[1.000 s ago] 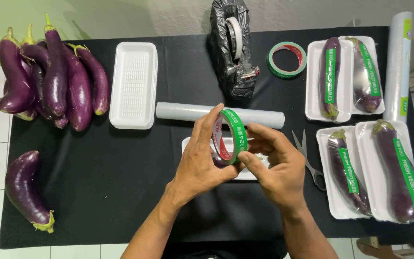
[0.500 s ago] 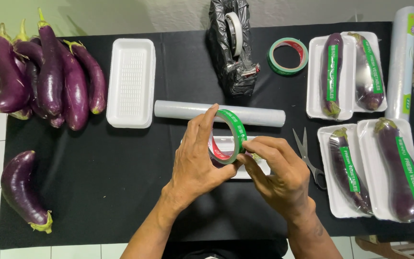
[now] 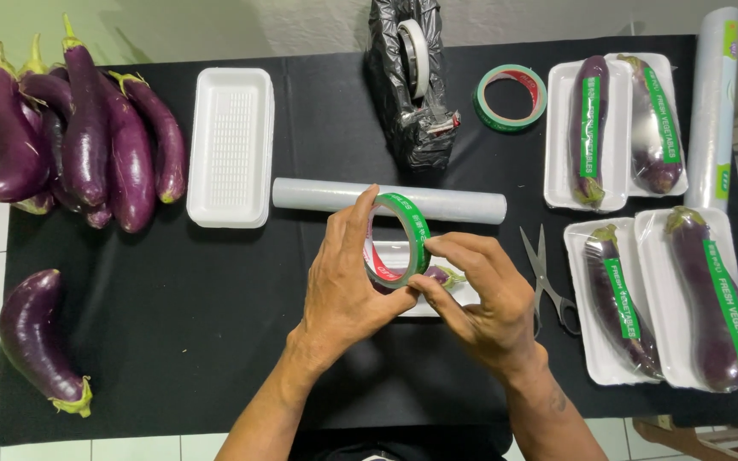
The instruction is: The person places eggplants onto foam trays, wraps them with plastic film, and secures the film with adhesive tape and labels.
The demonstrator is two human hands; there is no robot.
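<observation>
Green tape, one roll (image 3: 399, 239) of it with a red inner core, stands on edge near the middle of the black table cover (image 3: 215, 341), gripped by both hands: the left hand (image 3: 348, 286) clasps it from nine o'clock with the thumb under and fingers curled over the top, while the right hand (image 3: 484, 294) pinches its rim from three o'clock with fingertips closed on the band. Beneath the hands lies one white foam tray (image 3: 437, 300) with a small aubergine, mostly hidden. Just beyond, at twelve o'clock, lies one roll of cling film (image 3: 454, 205) on its side; a second film roll (image 3: 715, 111) lies at two o'clock along the table edge. One pair of scissors (image 3: 548, 282) rests just at three o'clock. A second green tape roll (image 3: 511, 97) lies flat at one o'clock, beside one tape dispenser wrapped in black plastic (image 3: 407, 81). Four wrapped, green-banded aubergine trays (image 3: 625, 128) sit at two to four o'clock. One empty foam tray (image 3: 232, 145) lies at ten o'clock, next to a heap of about six loose aubergines (image 3: 87, 128); one single aubergine (image 3: 40, 341) lies at eight o'clock.
</observation>
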